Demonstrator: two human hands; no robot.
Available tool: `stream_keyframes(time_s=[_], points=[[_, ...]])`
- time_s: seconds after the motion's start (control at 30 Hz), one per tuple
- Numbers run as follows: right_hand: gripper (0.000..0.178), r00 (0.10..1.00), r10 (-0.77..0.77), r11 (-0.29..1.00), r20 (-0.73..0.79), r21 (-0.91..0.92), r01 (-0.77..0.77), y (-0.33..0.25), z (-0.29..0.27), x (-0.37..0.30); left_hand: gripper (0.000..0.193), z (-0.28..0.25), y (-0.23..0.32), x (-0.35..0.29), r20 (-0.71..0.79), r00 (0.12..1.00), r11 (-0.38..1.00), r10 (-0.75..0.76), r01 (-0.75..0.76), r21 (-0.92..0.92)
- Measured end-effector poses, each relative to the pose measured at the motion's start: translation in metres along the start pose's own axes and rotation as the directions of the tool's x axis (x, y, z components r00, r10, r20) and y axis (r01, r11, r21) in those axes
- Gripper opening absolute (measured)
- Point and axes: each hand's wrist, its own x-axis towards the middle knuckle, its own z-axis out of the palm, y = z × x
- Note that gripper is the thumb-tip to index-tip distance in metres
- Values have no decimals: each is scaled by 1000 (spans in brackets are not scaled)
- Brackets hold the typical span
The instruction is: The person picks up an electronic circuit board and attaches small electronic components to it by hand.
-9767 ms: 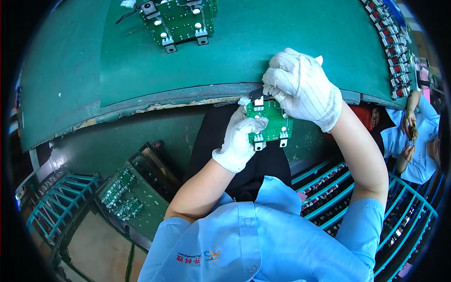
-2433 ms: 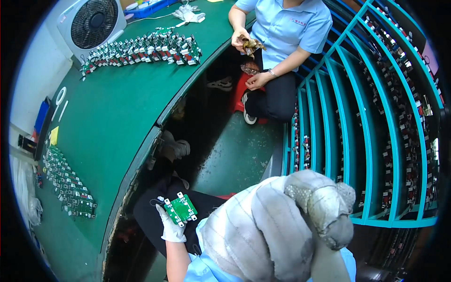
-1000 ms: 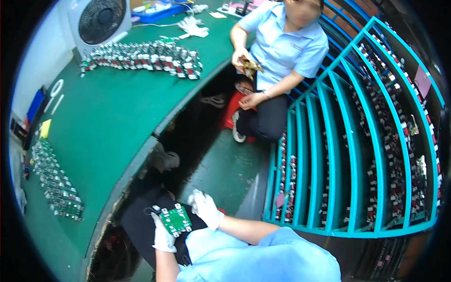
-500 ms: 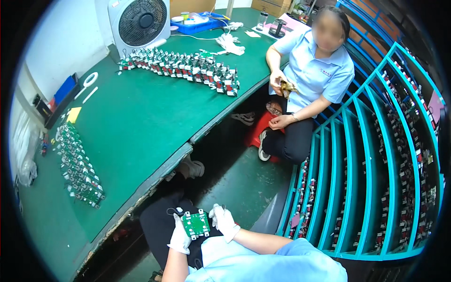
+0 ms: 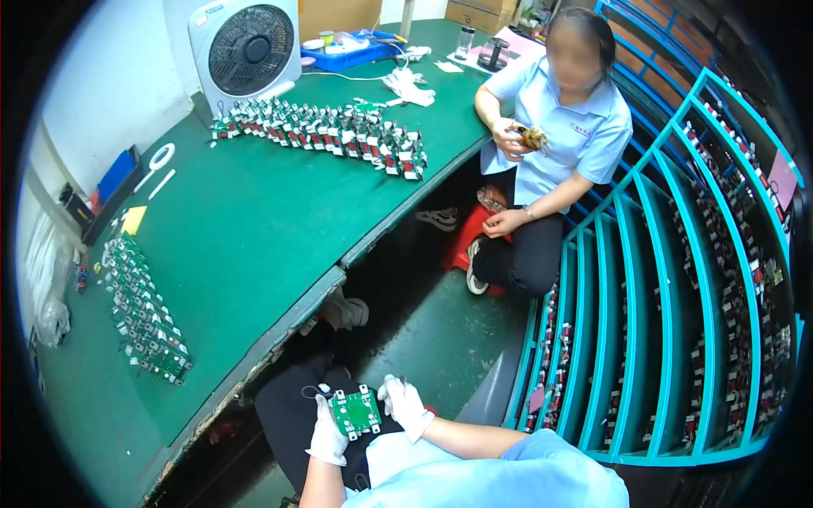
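Note:
A green circuit board (image 5: 356,412) with white and metal parts along its edges is held over my lap. My left hand (image 5: 327,436), in a white glove, is closed on the board's left edge. A thin dark wire with a small white end (image 5: 322,389) loops out beside the left fingertips. Just right of the board is my right hand (image 5: 407,409), also gloved, its fingers curled together. A small dark tip shows at those fingers, too small to name. The right hand seems apart from the board.
On the green workbench (image 5: 262,212) stand a row of assembled boards (image 5: 339,135), a stack of boards (image 5: 146,309) and a fan (image 5: 251,49). A co-worker (image 5: 559,127) holding a brownish item sits across. Teal shelving (image 5: 622,322) holding many parts curves along the right.
The board and both my hands have shifted only slightly. The co-worker's hand with the brownish item has turned and risen a little.

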Motion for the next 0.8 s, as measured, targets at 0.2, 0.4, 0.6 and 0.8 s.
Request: stream_keyframes(time_s=[0.2, 0.4, 0.6, 0.8], points=[[43, 999, 33, 999, 11, 2, -33, -1, -1, 5, 62, 4, 6, -4, -16, 1000, 996, 4, -2, 94], [44, 999, 46, 999, 25, 6, -46, 5, -5, 10, 54, 8, 8, -8, -32, 999, 986, 35, -30, 164], [44, 998, 45, 999, 42, -31, -44, 5, -5, 10, 54, 17, 10, -16, 1, 997, 962, 81, -79, 261], [44, 999, 47, 998, 19, -37, -46, -3, -2, 6, 54, 22, 11, -18, -56, 998, 984, 31, -20, 176]])
